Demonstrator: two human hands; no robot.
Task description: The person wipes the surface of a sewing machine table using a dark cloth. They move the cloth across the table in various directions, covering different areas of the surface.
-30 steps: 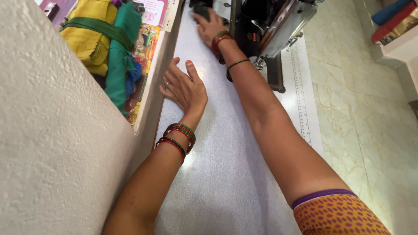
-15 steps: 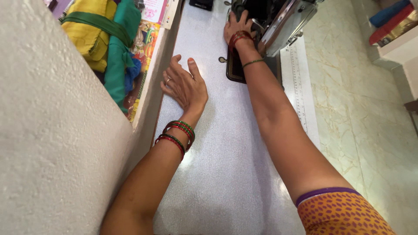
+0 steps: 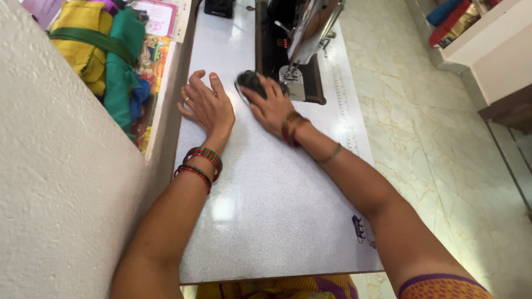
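My left hand lies flat on the grey speckled table, fingers spread and holding nothing; red and green bangles circle its wrist. Just to its right, my right hand rests on the table with its fingers closed over a small dark rounded object, partly hidden under the fingers. This hand sits right in front of the black sewing machine, whose base and metal needle part stand at the far middle of the table.
Folded yellow and green cloths lie on a ledge at the left, beside a rough white wall. A ruler strip runs along the table's right edge. Marble floor lies to the right. A small black box stands at the far end.
My right hand has drawn back from the far side of the sewing machine towards me and now has the small dark object under its fingers. The left hand has stayed flat.
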